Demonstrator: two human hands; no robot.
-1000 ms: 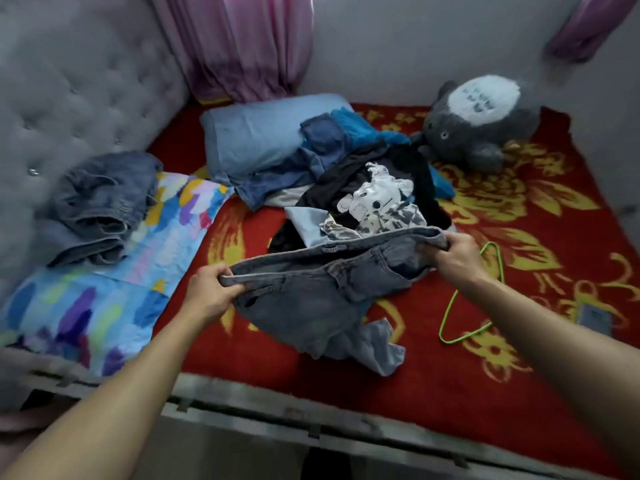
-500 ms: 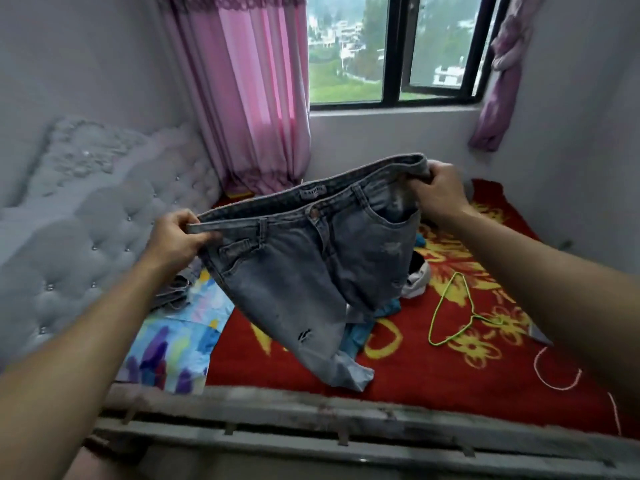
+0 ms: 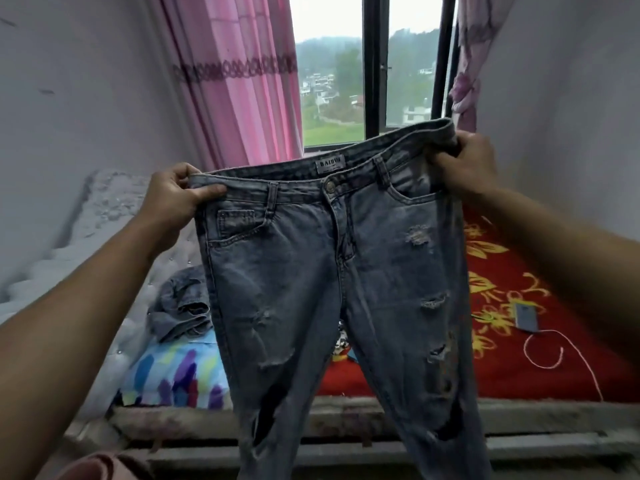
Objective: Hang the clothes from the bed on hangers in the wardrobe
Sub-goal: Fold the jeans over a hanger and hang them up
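Note:
I hold a pair of faded, ripped blue jeans [image 3: 332,278] up in front of me, front side facing me, legs hanging straight down past the bed's edge. My left hand [image 3: 176,197] pinches the left end of the waistband. My right hand [image 3: 465,164] grips the right end, a little higher. The jeans hide most of the clothes pile on the bed [image 3: 519,368]. A second pair of jeans [image 3: 181,306] lies crumpled at the left by the headboard. No hanger or wardrobe shows.
A colourful pillow [image 3: 176,372] lies at the bed's left corner below the grey tufted headboard [image 3: 104,237]. A phone [image 3: 525,317] with a white cable [image 3: 554,355] rests on the red blanket at right. Pink curtains [image 3: 239,81] flank the window [image 3: 367,71] behind.
I have lifted the jeans off the bed and raised them to chest height, where the legs unfolded and now hang full length. My view tilted up from the bed toward the window.

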